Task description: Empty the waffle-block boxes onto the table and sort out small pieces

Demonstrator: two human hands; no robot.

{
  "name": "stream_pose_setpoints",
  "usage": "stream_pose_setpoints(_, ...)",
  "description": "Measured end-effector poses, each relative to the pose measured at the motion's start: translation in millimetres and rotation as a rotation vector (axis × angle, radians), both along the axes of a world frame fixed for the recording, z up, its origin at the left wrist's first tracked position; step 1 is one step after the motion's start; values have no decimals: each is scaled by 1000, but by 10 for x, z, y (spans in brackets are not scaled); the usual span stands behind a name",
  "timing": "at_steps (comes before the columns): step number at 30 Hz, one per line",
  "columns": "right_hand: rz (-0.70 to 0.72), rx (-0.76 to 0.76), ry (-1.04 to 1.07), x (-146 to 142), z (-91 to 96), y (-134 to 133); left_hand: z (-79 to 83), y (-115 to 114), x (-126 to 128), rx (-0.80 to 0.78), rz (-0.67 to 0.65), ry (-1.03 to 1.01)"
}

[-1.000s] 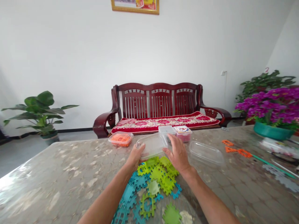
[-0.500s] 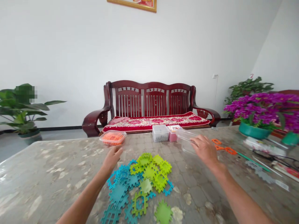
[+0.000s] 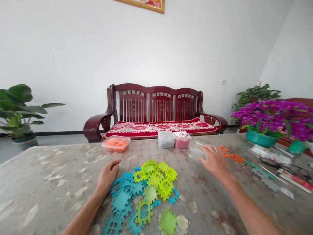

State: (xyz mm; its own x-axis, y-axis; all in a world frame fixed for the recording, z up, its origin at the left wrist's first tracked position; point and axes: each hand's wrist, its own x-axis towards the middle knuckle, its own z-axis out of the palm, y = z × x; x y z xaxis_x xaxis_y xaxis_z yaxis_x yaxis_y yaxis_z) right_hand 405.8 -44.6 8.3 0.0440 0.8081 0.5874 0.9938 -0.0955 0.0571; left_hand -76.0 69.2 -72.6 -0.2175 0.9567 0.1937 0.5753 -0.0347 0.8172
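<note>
My left hand (image 3: 107, 174) rests on the table beside the pile, its fingers loosely curled with nothing visible in them. Close to it lie blue notched plastic building pieces (image 3: 121, 200), overlapping one another. Lime-green pieces (image 3: 155, 180) of the same kind lie on and beside them, and one green piece (image 3: 168, 222) sits apart at the front. My right hand (image 3: 215, 161) is at the right, fingers spread at the near edge of a clear plastic container (image 3: 195, 150) that sits on the table. Whether the fingertips still touch it, I cannot tell.
Along the far edge stand a box of orange pieces (image 3: 116, 143), a clear box with grey contents (image 3: 166, 140) and a pink box (image 3: 182, 140). At right are orange pieces (image 3: 236, 158), a green stick (image 3: 259, 168), grey pieces (image 3: 266, 179), glasses (image 3: 281, 164) and a flowerpot (image 3: 260, 137).
My right hand has lowered the clear container, held raised and tilted before, onto the table and spread its fingers. My left hand has drawn back towards me, away from the orange box.
</note>
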Motion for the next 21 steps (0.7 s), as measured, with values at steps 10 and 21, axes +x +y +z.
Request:
stream_pose_setpoints(10,-112,-165,-132,-600,-23,357,-8,-27,-3,-9,-111,94)
stream_pose_setpoints(21,93,-169,-232,-58,-58,-98,-48,0,-14,-15,-140,147)
